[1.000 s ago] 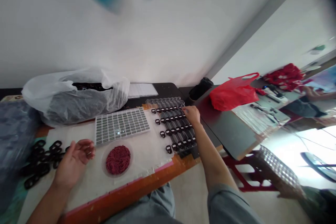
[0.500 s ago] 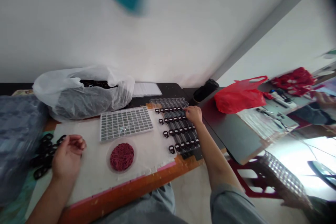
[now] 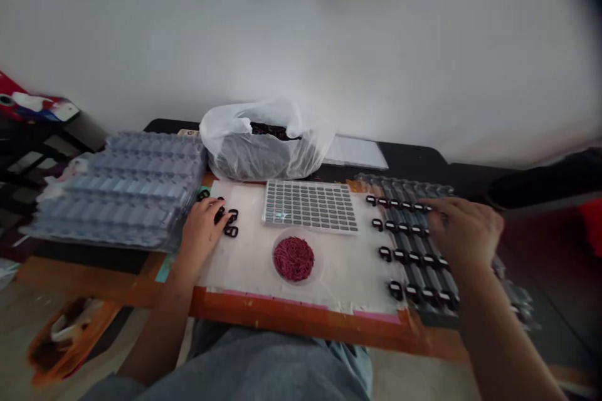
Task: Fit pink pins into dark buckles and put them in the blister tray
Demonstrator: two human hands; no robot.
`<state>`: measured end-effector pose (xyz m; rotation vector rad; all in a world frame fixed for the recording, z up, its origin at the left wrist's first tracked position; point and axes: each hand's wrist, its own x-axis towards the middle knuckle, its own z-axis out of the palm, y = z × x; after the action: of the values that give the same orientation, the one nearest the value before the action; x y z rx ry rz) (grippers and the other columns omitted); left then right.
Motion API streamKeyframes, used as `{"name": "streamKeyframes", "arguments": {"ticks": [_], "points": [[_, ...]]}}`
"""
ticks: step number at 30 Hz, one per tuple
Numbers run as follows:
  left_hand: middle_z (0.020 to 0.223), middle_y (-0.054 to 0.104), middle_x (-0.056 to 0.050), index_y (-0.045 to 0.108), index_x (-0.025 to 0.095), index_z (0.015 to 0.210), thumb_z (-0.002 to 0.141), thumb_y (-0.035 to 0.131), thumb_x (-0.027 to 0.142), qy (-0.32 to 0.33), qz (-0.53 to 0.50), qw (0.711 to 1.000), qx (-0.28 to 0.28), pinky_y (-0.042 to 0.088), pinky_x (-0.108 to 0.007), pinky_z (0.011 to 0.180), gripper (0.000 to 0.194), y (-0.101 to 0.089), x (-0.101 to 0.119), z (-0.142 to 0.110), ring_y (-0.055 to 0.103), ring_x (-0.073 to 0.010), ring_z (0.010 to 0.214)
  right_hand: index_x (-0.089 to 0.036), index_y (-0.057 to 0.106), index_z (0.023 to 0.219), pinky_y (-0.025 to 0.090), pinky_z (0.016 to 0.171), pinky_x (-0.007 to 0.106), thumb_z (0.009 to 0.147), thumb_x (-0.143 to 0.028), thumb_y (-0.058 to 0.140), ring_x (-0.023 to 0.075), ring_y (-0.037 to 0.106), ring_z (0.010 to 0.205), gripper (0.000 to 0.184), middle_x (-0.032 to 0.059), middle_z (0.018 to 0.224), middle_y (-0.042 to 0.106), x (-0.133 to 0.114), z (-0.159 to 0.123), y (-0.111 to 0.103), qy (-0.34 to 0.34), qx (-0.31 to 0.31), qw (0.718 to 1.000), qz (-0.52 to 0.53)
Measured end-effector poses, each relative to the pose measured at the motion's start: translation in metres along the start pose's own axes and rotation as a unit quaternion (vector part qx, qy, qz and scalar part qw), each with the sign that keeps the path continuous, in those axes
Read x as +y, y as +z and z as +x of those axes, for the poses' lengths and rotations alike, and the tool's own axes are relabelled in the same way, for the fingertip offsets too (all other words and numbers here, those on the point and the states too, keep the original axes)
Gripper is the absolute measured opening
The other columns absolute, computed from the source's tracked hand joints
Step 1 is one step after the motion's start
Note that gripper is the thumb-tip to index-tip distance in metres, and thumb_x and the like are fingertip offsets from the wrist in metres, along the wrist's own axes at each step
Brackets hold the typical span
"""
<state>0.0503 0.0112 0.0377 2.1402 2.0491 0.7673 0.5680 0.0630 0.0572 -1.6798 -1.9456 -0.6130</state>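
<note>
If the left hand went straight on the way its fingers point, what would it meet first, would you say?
The left hand would most likely meet the loose black ring-shaped pieces just ahead; whether it already touches them is hard to tell.

A pale wall (image 3: 329,44) rises behind the worktop (image 3: 263,310). Near its back edge sits a puffy white plastic bag (image 3: 263,160) with dark stuff showing at the top. Flat white sheets (image 3: 360,153) lie just right of it. A big pile of see-through bumpy trays (image 3: 126,188) covers the left end. Past that end is something red (image 3: 16,91), too blurry to name. An orange basket (image 3: 96,329) is down below the front left corner. Beyond the back right corner lies something long and black (image 3: 550,178).
</note>
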Motion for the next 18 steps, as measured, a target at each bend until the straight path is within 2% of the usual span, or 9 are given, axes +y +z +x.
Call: {"name": "streamKeyframes", "arguments": {"ticks": [5,7,10,12,14,16,18], "points": [[0.110,0.062,-0.014,0.072,0.021,0.110,0.091,0.054,0.036,0.035,0.040,0.997,-0.061,0.043,-0.041,0.087,0.031,0.013,-0.003,0.003,0.053,-0.0304,0.100,-0.025,0.074,0.092,0.042,0.082,0.038,0.086,-0.016,0.059,0.0226,0.063,0.086,0.019,0.0040,0.092,0.074,-0.090,-0.002,-0.014,-0.081,-0.001,0.990,0.118],[0.109,0.063,-0.013,0.074,0.020,0.101,0.090,0.055,0.035,0.037,0.009,0.998,-0.056,0.042,-0.042,0.089,0.027,0.014,-0.003,0.005,0.053,-0.0302,0.100,-0.025,0.074,0.092,0.043,0.084,0.038,0.086,-0.016,0.059,0.0209,0.062,0.086,0.019,0.0021,0.090,0.074,-0.113,-0.003,-0.016,-0.095,-0.017,0.982,0.161],[0.105,0.066,-0.012,0.074,0.020,0.096,0.090,0.056,0.034,0.024,-0.090,0.995,-0.026,0.042,-0.041,0.092,0.024,0.012,0.006,0.008,0.057,-0.0286,0.100,-0.025,0.074,0.091,0.044,0.083,0.037,0.086,-0.014,0.060,0.0199,0.062,0.084,0.018,0.0004,0.086,0.074,-0.140,-0.002,-0.022,-0.088,-0.033,0.972,0.215],[0.097,0.070,-0.009,0.074,0.021,0.097,0.089,0.058,0.034,0.015,-0.171,0.985,-0.031,0.046,-0.036,0.086,0.022,0.006,0.022,0.008,0.061,-0.0243,0.089,-0.024,0.073,0.093,0.046,0.080,0.035,0.088,-0.015,0.061,0.0182,0.063,0.082,0.016,0.0002,0.086,0.074,-0.160,0.000,-0.031,-0.079,-0.045,0.957,0.275],[0.090,0.071,-0.006,0.075,0.022,0.096,0.086,0.063,0.035,0.023,-0.248,0.966,-0.061,0.048,-0.030,0.074,0.020,-0.001,0.046,0.006,0.062,-0.0196,0.074,-0.023,0.072,0.098,0.048,0.079,0.032,0.090,-0.019,0.063,0.0166,0.064,0.083,0.013,0.0007,0.089,0.075,-0.184,0.002,-0.041,-0.075,-0.066,0.931,0.352],[0.091,0.072,-0.006,0.076,0.023,0.099,0.084,0.066,0.033,0.050,-0.311,0.944,-0.103,0.049,-0.026,0.066,0.020,-0.006,0.072,0.003,0.064,-0.0190,0.075,-0.024,0.071,0.105,0.050,0.081,0.031,0.089,-0.026,0.067,0.0164,0.064,0.087,0.017,0.0018,0.095,0.075,-0.209,0.003,-0.049,-0.084,-0.090,0.902,0.413],[0.091,0.072,-0.006,0.076,0.024,0.101,0.085,0.065,0.032,0.073,-0.358,0.921,-0.134,0.049,-0.024,0.063,0.021,-0.007,0.094,0.002,0.064,-0.0182,0.076,-0.024,0.071,0.107,0.050,0.081,0.031,0.088,-0.030,0.068,0.0167,0.063,0.088,0.020,0.0027,0.095,0.074,-0.228,0.004,-0.050,-0.091,-0.096,0.888,0.441]]}}
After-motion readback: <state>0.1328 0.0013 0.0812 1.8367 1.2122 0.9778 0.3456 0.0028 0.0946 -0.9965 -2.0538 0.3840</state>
